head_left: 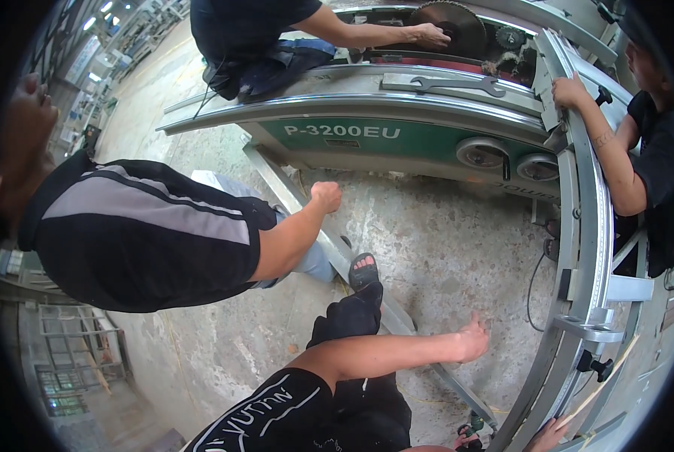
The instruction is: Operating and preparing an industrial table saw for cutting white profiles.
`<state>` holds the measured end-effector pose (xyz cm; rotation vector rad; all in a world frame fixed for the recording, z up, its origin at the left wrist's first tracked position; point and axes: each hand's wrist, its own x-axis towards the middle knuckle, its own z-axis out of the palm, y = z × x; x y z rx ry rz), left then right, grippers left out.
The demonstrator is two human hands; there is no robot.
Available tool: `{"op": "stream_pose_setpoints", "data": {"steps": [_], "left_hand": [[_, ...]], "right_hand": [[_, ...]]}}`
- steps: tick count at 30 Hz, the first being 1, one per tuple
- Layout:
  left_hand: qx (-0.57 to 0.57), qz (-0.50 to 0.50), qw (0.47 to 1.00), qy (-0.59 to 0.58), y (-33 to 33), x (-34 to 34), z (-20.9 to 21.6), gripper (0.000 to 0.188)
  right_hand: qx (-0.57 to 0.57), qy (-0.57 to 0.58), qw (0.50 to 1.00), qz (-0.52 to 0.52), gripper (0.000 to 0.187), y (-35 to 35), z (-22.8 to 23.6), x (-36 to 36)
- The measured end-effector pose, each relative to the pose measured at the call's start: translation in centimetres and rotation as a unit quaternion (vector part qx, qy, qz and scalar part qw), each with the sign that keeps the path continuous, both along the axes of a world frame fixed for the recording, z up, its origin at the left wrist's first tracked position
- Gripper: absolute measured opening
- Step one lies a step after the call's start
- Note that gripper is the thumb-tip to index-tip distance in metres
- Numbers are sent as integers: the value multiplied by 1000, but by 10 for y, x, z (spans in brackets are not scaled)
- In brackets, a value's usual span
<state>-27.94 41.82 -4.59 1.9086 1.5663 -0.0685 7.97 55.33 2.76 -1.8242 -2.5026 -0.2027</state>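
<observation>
My left forearm reaches across from a black sleeve with white lettering. My left hand [472, 340] is in the air above the concrete floor, its fingers loosely bent and apart, with nothing in it. At the lower right edge my right hand [549, 437] is on the long metal rail [594, 226], its fingers over the outer side; the picture's edge cuts it off. Ahead stands a green and grey sliding table saw [427, 139]. Its large round blade [457, 30] is exposed, and a co-worker's hand [431, 35] touches it. A big open-end wrench [457, 85] lies on the saw's ledge.
A person in a striped black shirt [149, 233] stands at my left, arm held forward. Another person [646, 173] grips the rail at the right. A slanted metal beam [337, 252] crosses the floor by a sandalled foot [363, 271]. A black cable [531, 294] hangs near the rail.
</observation>
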Motion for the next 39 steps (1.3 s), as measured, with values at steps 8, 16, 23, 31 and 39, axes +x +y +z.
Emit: {"op": "stream_pose_setpoints", "data": {"steps": [8,16,23,31,39], "left_hand": [[13,10,1000,9,-2,2,-2,25],[3,-4,1000,0,-1,-1,0,30],[-1,-6,1000,-6,-1,-2,1,30],[-12,4,999,-34,0,-2,1,32],[4,19,999,-28,-1,1,-7,36]], "right_hand": [[-13,12,1000,10,52,1,4,-2],[58,-44,992,105,55,-1,6,-6],[38,28,993,107,53,-1,3,-3],[24,-68,997,31,53,7,-10,22],[41,-149,988,28,52,3,-7,11]]}}
